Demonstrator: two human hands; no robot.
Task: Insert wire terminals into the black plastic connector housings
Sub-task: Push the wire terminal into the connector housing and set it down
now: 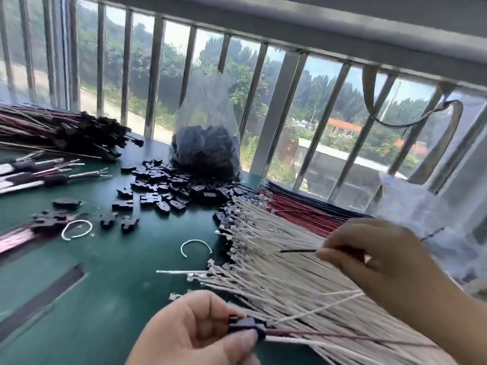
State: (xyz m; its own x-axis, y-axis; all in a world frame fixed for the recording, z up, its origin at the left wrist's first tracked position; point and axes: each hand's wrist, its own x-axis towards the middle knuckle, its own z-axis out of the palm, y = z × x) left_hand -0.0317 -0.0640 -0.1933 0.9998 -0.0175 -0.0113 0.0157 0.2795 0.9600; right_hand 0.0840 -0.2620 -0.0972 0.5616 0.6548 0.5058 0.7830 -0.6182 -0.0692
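Note:
My left hand (195, 330) pinches a black connector housing (247, 326) at the bottom centre, with a red wire and a white wire trailing from it to the right. My right hand (382, 262) pinches a thin black wire (297, 250) above the fan of white wires (276, 262), whose metal terminals point left. Red wires (297, 209) and black wires lie behind the white ones. Loose black housings (168, 185) are scattered on the green table (118, 272).
A clear plastic bag of black housings (208, 151) stands at the window bars. Finished harnesses (60, 130) are piled at the far left, more cables (39, 175) below them. Two white wire loops (77, 229) (196, 246) lie on the table. Another clear bag (421, 214) sits on the right.

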